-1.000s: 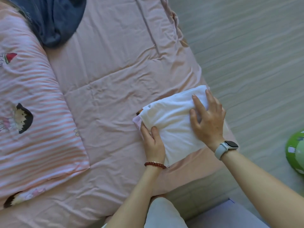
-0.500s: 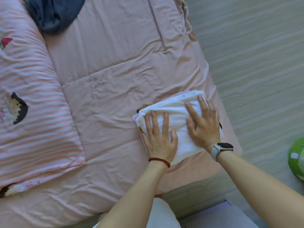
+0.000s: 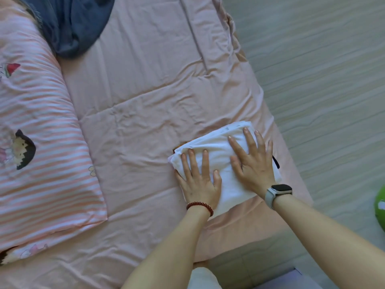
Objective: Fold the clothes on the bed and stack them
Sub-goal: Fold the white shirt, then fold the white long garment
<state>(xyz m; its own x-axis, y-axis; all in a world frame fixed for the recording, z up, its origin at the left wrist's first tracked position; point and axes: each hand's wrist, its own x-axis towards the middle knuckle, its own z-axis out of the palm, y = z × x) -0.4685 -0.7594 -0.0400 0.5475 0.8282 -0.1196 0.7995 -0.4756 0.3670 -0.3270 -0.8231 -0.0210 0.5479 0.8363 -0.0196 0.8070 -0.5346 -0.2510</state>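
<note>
A person leans over the near right corner of a bed covered in a creased, soft pink cotton sheet (image 3: 145, 105). Both bare forearms reach forward. The left hand (image 3: 198, 184), a red bead bracelet at its wrist, and the right hand (image 3: 253, 163), a pale-strapped smartwatch at its wrist, lie palm-down side by side on a folded white knit garment (image 3: 218, 151). The fingers of both hands are straight and spread, pressing it flat, not gripping. The garment lies close to the bed's right edge, atop slivers of other fabric, apparently a small stack. It looks light, limp and easily rumpled, so it is probably best lifted from underneath at both short ends. To the left lies a plump pink-and-white striped pillow (image 3: 41, 142) with cartoon prints. At the far left, a crumpled dark blue cloth (image 3: 77, 26) lies unfolded. Pale wood-grain floor (image 3: 312, 80) runs along the right.
</note>
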